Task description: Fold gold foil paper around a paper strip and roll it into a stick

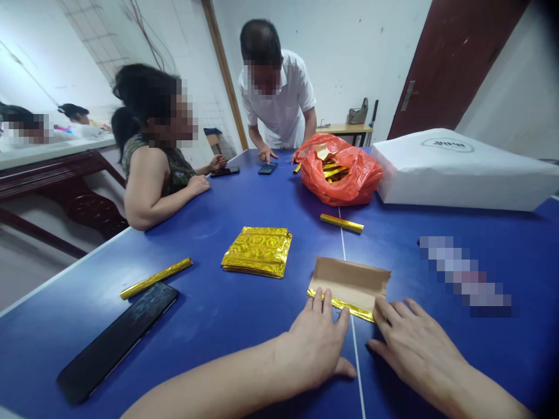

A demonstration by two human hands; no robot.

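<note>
A half-folded sheet of gold foil paper (349, 282), brown side up, lies on the blue table (244, 326) just beyond my fingers. My left hand (317, 343) lies flat and open, its fingertips on the sheet's near gold edge. To its right, my right hand (413, 343) is flat with fingers spread, the fingertips touching the sheet's near right corner. A stack of flat gold foil sheets (258, 251) sits left of the sheet. One rolled gold stick (156, 278) lies further left and another (341, 223) lies beyond the sheet.
A black phone (117, 340) lies near the left edge. An orange plastic bag (338, 169) holding gold rolls and a large white paper bag (463, 169) stand at the back. One seated person and one standing person lean on the far left, with phones (268, 168) by them.
</note>
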